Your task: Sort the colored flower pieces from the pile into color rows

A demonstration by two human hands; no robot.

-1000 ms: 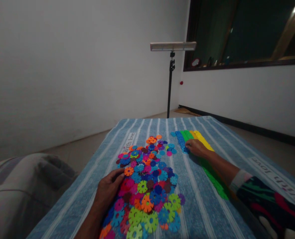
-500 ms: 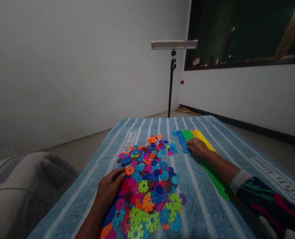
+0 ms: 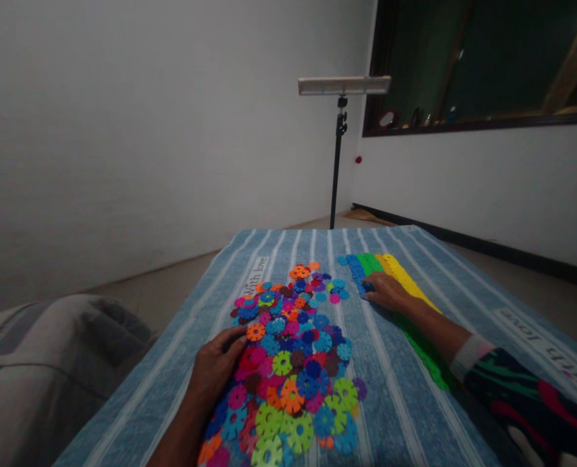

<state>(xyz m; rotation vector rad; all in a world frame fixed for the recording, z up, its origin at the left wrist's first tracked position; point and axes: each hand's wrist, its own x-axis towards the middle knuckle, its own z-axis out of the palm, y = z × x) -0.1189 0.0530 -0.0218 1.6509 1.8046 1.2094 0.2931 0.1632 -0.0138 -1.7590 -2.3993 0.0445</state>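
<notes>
A heap of colourful notched plastic discs (image 3: 292, 363), flower-like building pieces, lies down the middle of the cloth. My left hand (image 3: 216, 363) rests against the heap's left edge, fingers loosely spread, the tips beside an orange disc (image 3: 256, 332). On the right, discs are laid in overlapping rows: a blue row (image 3: 354, 266), a green row (image 3: 427, 357) and a yellow row (image 3: 410, 283), with a sliver of orange between the last two. My right hand (image 3: 388, 292) is at the near end of the blue row, its fingers pinching a dark blue disc (image 3: 367, 286). My right forearm hides part of the rows.
A striped blue cloth (image 3: 172, 395) covers the table. Behind it stands a light panel (image 3: 344, 85) on a black stand (image 3: 336, 168). A draped grey cover (image 3: 59, 363) is at the left. Small items stand on the window sill (image 3: 424, 126).
My right hand has shifted slightly nearer along the blue row, and a dark blue disc now shows at its fingertips. My left hand stays at the heap. The whole view shifts slightly.
</notes>
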